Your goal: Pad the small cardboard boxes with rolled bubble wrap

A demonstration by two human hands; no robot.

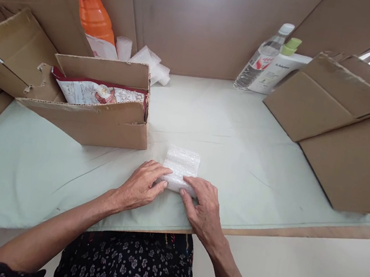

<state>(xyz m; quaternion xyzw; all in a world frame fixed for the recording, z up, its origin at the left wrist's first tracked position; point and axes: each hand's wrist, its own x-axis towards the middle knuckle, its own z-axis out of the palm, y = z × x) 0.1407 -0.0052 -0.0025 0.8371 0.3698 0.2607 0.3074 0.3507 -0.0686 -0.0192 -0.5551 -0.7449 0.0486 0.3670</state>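
Note:
A small piece of bubble wrap (183, 159) lies on the green cloth in front of me, its near end rolled or folded over. My left hand (144, 184) grips the left end of that near roll between thumb and fingers. At the right end, my right hand (202, 203) pinches the same roll with its thumb below and fingers on top. Whether anything is wrapped inside cannot be made out.
To the left stands an open cardboard box (116, 121) holding a printed packet (106, 94). Behind it are an orange bottle (94, 12) and more bubble wrap (151, 63). A clear bottle (261, 61), a white bottle (274, 73) and another cardboard box (357, 154) are at right.

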